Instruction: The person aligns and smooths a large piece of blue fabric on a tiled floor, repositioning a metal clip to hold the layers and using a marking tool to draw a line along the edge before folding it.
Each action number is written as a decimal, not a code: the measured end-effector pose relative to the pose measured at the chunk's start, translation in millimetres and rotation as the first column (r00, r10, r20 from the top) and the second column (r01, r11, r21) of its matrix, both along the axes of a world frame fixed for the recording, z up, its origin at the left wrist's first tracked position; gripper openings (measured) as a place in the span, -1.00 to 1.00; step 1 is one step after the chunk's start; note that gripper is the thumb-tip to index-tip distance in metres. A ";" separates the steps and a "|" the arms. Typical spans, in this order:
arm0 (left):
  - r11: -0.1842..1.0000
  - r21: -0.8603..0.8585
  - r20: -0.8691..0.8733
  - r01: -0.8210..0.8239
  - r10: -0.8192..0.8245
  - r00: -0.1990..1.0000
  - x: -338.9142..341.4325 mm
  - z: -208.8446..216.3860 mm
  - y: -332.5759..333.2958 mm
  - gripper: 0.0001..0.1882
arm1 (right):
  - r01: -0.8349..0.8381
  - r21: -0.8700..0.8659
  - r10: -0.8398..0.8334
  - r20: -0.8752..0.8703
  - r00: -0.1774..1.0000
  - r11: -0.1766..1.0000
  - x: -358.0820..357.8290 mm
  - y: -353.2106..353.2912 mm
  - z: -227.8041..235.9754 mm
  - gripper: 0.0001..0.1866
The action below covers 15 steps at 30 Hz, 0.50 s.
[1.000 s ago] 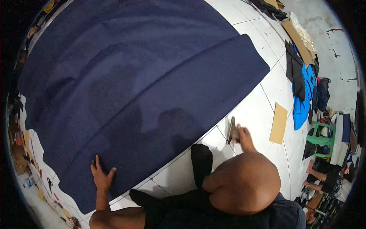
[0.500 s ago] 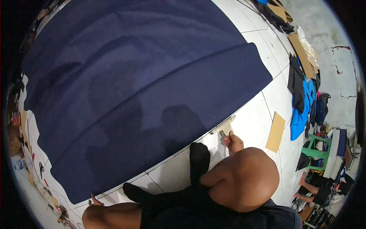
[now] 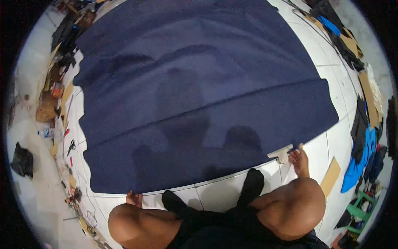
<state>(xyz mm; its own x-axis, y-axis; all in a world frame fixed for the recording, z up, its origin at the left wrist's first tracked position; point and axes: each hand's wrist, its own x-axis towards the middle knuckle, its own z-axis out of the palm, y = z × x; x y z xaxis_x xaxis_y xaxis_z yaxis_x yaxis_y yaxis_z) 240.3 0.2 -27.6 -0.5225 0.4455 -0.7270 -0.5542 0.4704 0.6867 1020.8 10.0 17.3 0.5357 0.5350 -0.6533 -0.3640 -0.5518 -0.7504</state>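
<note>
A large navy blue fabric (image 3: 224, 99) is spread over the white tiled floor, with a long fold running across it. My left hand (image 3: 133, 198), partly behind my left knee, has its fingers closed on the fabric's near edge toward the left corner. Farther right, my right hand (image 3: 300, 161) is at the same edge, thumb and fingers closing on the cloth. Just left of that hand, a pale, wide-headed flat tool (image 3: 282, 154) with a short stem lies against the fabric edge, apart from my palm; its exact kind is unclear.
My feet in dark socks (image 3: 251, 185) stand close to the edge. Scissors (image 3: 71, 147) and a plastic bottle (image 3: 49, 133) lie left. Tan cardboard (image 3: 331, 177), blue and black cloth (image 3: 359, 159) and a green plastic stool (image 3: 362, 211) are at the right.
My right hand has left the pale tool's stem and moved right to the fabric edge; the tool rests at the border. My left hand stays near the left corner. The view has swung leftward.
</note>
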 end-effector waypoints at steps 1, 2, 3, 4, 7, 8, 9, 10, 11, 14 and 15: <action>0.997 -0.037 0.038 -0.064 0.066 0.997 0.3 1.7 0.4 -0.74 | 0.066 0.031 -0.065 -0.023 0.998 0.997 5.2 5.2 -6.0 -0.57; 0.981 -0.151 0.006 -0.122 0.124 0.992 1.5 5.6 1.3 -0.68 | 0.135 0.058 -0.133 -0.043 0.990 0.989 6.8 10.2 -11.0 -0.63; 0.974 -0.177 0.005 -0.144 0.147 0.989 4.0 12.8 2.3 -0.66 | 0.205 0.083 -0.200 -0.061 0.978 0.975 7.1 14.9 -11.9 -0.69; 0.976 -0.169 0.021 -0.137 0.143 0.990 8.8 21.8 3.9 -0.64 | 0.270 0.107 -0.262 -0.078 0.962 0.957 3.9 18.0 -7.4 -0.74; 0.984 -0.140 0.072 -0.110 0.121 0.990 33.2 67.8 3.6 -0.58 | 0.310 -0.028 -0.309 0.021 0.951 0.950 -25.5 20.8 37.8 -0.71; 0.987 -0.126 0.107 -0.095 0.108 0.988 44.1 88.6 1.6 -0.56 | 0.297 -0.091 -0.299 -0.002 0.954 0.950 -37.4 21.7 62.7 -0.69; 0.991 -0.103 0.166 -0.080 0.096 0.981 55.1 109.1 -2.6 -0.54 | 0.353 -0.169 -0.378 -0.149 0.914 0.920 -51.6 24.1 89.0 -0.65; 0.995 -0.074 0.232 -0.067 0.083 0.969 63.7 128.7 -7.5 -0.52 | 0.423 -0.286 -0.482 -0.178 0.858 0.860 -65.1 25.4 116.3 -0.58; 0.996 -0.039 0.278 -0.075 0.083 0.957 69.6 146.1 -12.9 -0.50 | 0.434 -0.358 -0.512 -0.156 0.845 0.826 -75.3 23.3 146.0 -0.52; 0.987 0.037 0.161 -0.158 0.150 0.976 47.9 177.1 -8.0 -0.44 | 0.318 0.043 -0.318 -0.006 0.948 0.947 -88.2 47.9 185.8 -0.48; 0.977 0.126 -0.183 -0.172 0.193 0.964 14.6 178.5 24.5 -0.48 | 0.219 0.143 -0.234 0.097 0.968 0.965 -82.2 59.7 190.7 -0.48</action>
<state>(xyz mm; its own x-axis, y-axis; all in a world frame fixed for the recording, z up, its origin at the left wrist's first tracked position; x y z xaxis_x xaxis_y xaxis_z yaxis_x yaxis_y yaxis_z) 254.9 24.7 150.9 -0.7278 0.3996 -0.5574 -0.4760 0.2908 0.8300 938.6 69.7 208.0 0.7181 0.4678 -0.5152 -0.3779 -0.3595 -0.8532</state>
